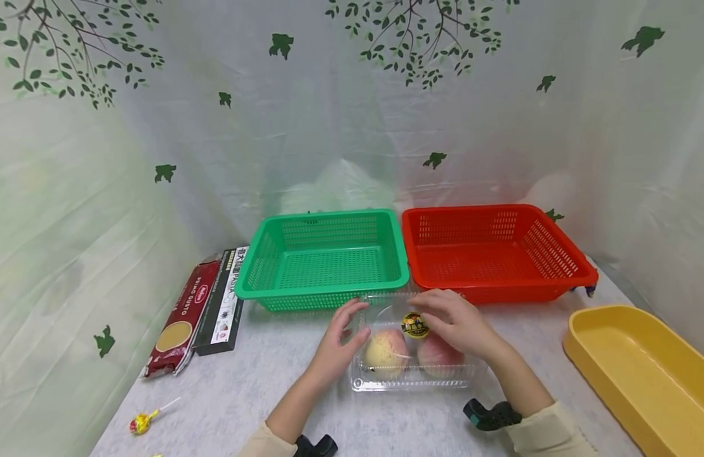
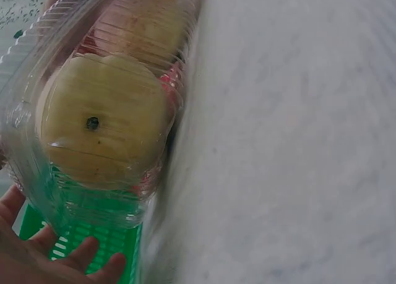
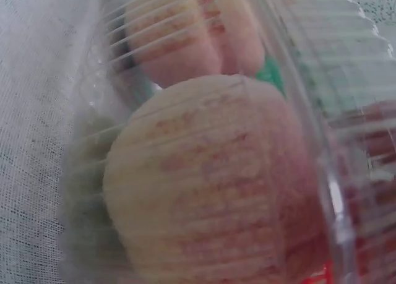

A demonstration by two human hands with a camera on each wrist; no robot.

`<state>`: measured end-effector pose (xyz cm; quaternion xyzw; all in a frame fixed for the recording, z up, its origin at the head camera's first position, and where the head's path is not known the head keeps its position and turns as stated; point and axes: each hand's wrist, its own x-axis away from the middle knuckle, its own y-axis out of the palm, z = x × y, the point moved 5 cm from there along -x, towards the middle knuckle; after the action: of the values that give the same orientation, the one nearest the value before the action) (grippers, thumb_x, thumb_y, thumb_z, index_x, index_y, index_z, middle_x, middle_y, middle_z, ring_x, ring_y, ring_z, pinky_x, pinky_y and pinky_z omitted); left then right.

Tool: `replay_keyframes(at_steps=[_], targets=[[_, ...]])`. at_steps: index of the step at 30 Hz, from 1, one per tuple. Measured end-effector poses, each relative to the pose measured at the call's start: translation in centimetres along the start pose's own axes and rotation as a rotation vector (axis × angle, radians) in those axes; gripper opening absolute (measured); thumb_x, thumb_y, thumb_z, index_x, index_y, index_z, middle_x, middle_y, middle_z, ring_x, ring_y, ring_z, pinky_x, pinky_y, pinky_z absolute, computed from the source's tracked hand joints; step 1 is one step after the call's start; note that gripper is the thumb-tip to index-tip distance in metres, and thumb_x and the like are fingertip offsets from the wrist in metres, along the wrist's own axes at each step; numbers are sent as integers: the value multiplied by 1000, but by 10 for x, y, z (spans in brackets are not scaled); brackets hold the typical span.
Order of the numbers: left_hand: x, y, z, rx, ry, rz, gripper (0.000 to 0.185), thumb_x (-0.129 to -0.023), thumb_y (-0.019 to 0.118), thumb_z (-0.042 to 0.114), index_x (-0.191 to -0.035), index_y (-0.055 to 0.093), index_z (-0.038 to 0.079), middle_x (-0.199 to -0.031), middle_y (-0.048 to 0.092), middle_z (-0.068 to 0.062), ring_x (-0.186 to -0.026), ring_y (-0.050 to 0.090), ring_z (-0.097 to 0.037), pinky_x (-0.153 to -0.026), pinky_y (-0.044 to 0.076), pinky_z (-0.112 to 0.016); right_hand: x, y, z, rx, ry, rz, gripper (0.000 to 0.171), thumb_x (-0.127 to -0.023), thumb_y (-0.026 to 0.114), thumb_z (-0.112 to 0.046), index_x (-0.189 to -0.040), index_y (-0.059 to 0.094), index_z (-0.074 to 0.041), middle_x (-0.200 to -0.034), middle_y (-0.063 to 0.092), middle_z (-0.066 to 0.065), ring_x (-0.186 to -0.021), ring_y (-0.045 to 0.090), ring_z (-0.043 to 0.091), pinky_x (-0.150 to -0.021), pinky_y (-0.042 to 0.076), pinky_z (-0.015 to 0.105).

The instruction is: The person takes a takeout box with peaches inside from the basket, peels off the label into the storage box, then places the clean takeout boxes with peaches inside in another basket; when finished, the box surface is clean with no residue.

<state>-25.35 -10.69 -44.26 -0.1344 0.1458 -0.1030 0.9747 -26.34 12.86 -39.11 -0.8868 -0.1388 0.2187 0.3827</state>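
Observation:
A clear plastic clamshell box [image 1: 411, 383] sits on the table in front of me. Inside are two peaches, a yellowish one [image 1: 386, 357] on the left and a pinker one [image 1: 439, 359] on the right. A round black-and-yellow sticker [image 1: 414, 325] marks the lid. My left hand [image 1: 339, 346] is at the box's left side, its fingers spread apart in the left wrist view. Over the right part of the lid lies my right hand [image 1: 459, 322], fingers loosely bent and fingertips near the sticker; in the right wrist view the lid's ridges blur it.
Behind the box stand a green basket [image 1: 323, 295] and a red basket [image 1: 500, 293]. A yellow tray [image 1: 609, 374] is at the right. On the left lie a dark red packet [image 1: 183, 317], a black box [image 1: 220, 317] and a lollipop [image 1: 141, 423].

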Motion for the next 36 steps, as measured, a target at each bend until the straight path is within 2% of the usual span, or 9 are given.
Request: replay_keyframes(at_steps=[4,7,12,17,22,26,32,36], targets=[[1,2,-5,42,-8,-13,48,-98,60,19,-145,48,18,-163,27,-13,-146,31,-47,-114,33,-64,1,3,-3,78,-37,-18,30,-95,66,-15,-124,71,-20,-128,67,-4,-122,57,24,-100,48,54],[1,4,-8,54,-22,-14,48,-98,59,19,-145,47,20,-164,26,-11,-145,32,-47,-113,34,-64,1,3,-3,93,-49,-17,28,-94,67,-14,-121,73,-22,-128,67,-5,-121,56,22,-99,47,52],[-1,5,-8,47,-24,-9,48,-99,59,19,-145,47,21,-163,27,-9,-142,36,-45,-110,38,-62,1,1,-1,64,-37,-1,26,-92,69,-13,-114,74,-26,-125,68,-7,-119,57,21,-99,48,51],[-3,4,-7,51,-14,3,47,-98,59,17,-144,48,19,-163,29,-10,-139,38,-46,-107,41,-62,-1,-2,-1,14,-36,24,23,-89,72,-10,-106,74,-26,-111,71,-10,-109,61,17,-93,52,43],[-2,4,-7,58,-14,8,46,-99,58,16,-144,48,15,-162,29,-15,-138,38,-50,-107,41,-63,-1,-2,-1,-8,-17,8,24,-90,72,-9,-106,74,-26,-105,71,-13,-102,61,12,-90,53,35],[-1,4,-6,60,-25,9,46,-99,59,16,-143,49,15,-162,28,-15,-139,38,-49,-107,42,-62,-1,-2,-2,-7,-34,10,24,-90,71,-6,-106,75,-24,-105,71,-10,-100,61,11,-88,53,33],[-2,4,-7,60,-28,16,46,-99,59,15,-143,49,15,-162,28,-15,-138,38,-49,-107,42,-62,-1,-3,-2,-129,-46,14,26,-90,70,-3,-105,75,-23,-103,71,-5,-96,63,11,-85,56,25],[-2,4,-7,58,-28,18,46,-98,59,15,-143,49,15,-162,29,-15,-138,39,-48,-106,42,-62,1,-4,-2,-237,-65,7,27,-91,69,-2,-104,75,-25,-103,70,-6,-97,63,14,-84,57,26]])
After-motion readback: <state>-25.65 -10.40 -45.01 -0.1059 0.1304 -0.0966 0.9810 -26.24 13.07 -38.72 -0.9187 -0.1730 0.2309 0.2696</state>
